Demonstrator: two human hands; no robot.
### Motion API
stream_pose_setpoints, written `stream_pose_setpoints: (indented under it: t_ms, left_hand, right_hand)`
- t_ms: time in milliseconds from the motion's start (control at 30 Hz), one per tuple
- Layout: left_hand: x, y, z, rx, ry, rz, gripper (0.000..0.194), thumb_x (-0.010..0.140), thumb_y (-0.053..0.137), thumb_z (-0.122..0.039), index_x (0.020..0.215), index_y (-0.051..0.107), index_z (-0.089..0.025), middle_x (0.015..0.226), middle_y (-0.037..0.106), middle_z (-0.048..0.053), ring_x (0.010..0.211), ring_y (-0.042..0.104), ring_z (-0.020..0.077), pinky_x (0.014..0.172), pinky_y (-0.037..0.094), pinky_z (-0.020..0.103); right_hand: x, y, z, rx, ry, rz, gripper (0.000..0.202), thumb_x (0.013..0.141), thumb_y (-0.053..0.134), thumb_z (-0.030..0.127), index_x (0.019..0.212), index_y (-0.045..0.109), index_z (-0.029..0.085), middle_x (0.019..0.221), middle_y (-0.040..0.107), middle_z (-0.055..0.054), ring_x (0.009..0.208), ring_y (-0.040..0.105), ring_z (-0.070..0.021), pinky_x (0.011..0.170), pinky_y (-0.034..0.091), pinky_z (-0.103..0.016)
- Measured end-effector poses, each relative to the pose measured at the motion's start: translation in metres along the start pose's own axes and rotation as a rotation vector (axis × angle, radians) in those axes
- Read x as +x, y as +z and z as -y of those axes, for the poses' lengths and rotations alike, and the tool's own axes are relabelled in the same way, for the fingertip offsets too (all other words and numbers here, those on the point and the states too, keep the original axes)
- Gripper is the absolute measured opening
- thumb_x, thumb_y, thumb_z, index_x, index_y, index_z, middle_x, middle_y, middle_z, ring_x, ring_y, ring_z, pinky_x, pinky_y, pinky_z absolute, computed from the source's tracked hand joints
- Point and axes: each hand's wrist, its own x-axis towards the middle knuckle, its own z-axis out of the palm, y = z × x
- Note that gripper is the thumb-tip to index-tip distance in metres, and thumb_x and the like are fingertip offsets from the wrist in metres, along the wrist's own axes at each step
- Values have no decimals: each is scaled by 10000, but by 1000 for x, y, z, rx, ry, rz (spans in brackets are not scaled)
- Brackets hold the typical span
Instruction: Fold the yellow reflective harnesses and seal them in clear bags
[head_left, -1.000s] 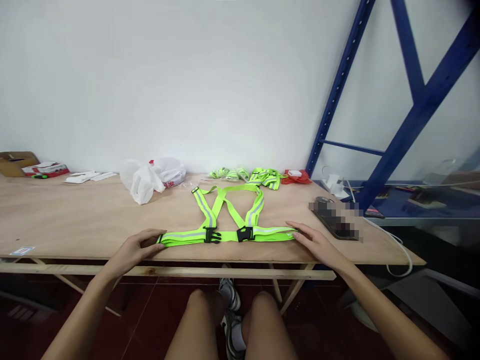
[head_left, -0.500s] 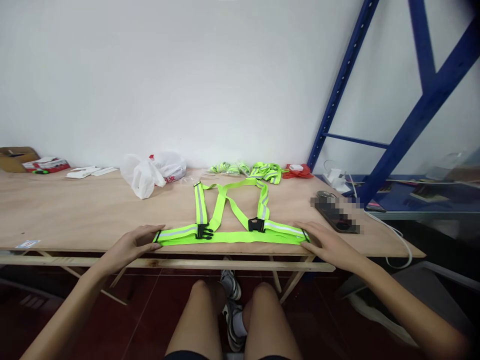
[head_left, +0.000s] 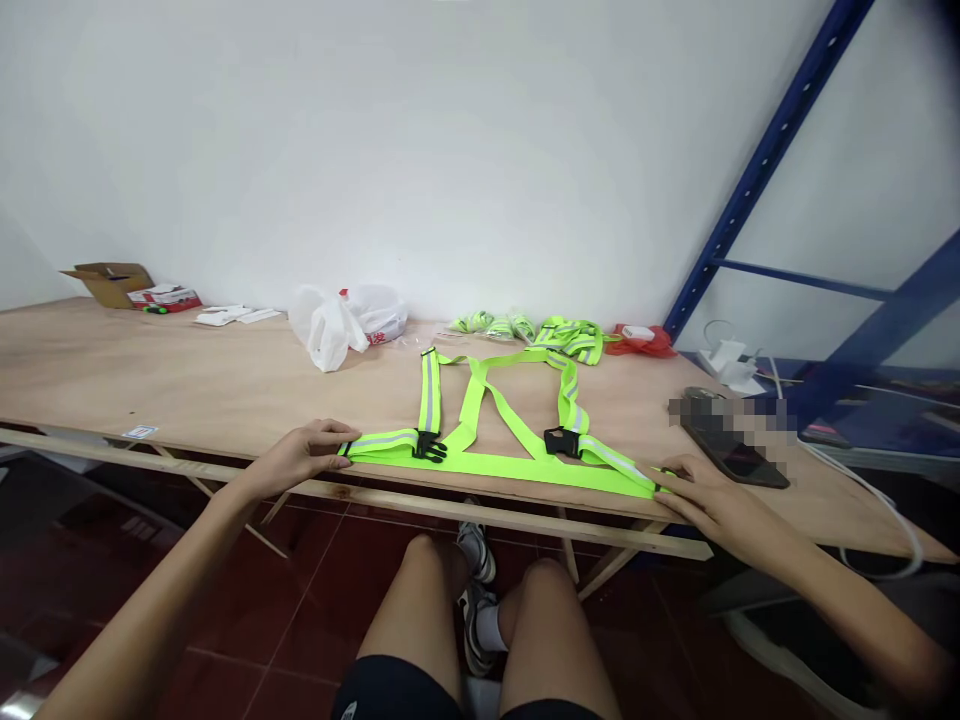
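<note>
The left hand [head_left: 304, 460] and right hand [head_left: 709, 495] each pinch a folded end [head_left: 381, 442] of the waistband [head_left: 495, 464] of a lime reflective harness vest [head_left: 471, 410], laid out along the near edge of the bench [head_left: 225, 385]. The vest looks light, limp, hard to damage and probably not slippery, so those ends seem sure holds, with the stiffer black buckles [head_left: 430, 446] likely to flop when lifted. Its long axis, the waistband, runs left to right, while the shoulder straps [head_left: 430, 392] point away toward the wall [head_left: 480, 180]
</note>
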Motion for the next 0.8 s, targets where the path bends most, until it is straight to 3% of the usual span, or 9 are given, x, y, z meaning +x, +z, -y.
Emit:
stream_pose_setpoints:
  t_ms: [167, 433, 567, 700, 800]
  left_hand:
    - [-2, -6, 6, 28, 2, 11, 584, 833, 605, -697, 1256, 719, -311, 1288, 672, 64, 1204, 609, 308, 1050, 478, 359]
    - [-5, -9, 12, 70, 10, -5, 541, 831, 586, -715, 1205, 745, -357, 1282, 683, 33, 1206, 614, 312, 1042, 484, 348]
    - [-7, -11, 25, 71, 1, -4, 538, 833, 593, -695, 1230, 730, -360, 1311, 671, 29, 1218, 606, 317, 1044, 482, 344]
    - [-10, -14, 38, 69, -13, -6, 509, 839, 609, -657, 1232, 727, -357, 1329, 665, 27, 1248, 584, 331, 1063, 469, 376]
    - [-10, -14, 37, 59, -13, -15, 502, 831, 620, -656, 1216, 735, -357, 1329, 669, 26, 1249, 582, 342, 1074, 462, 409]
  right_hand:
    - [-3, 0, -5, -24, 9, -30, 559, 951, 390, 613, 1308, 660, 279, 1248, 664, -139, 1150, 637, -341, 1012, 513, -483]
    - [-8, 0, -3, 4, 27, -35, 533, 957, 408, 569, 1327, 635, 258, 1322, 651, -128, 1220, 613, -334, 1056, 494, -479]
    - [-11, -1, -2, 22, 49, -44, 551, 951, 423, 567, 1350, 611, 237, 1357, 642, -125, 1255, 592, -332, 1076, 475, -491]
    - [-14, -2, -3, 41, 57, -48, 543, 952, 430, 544, 1323, 631, 202, 1351, 643, -145, 1256, 586, -332, 1085, 460, -501]
    - [-12, -4, 0, 44, 49, -42, 518, 952, 438, 526, 1309, 643, 212, 1337, 654, -137, 1246, 592, -327, 1071, 472, -495]
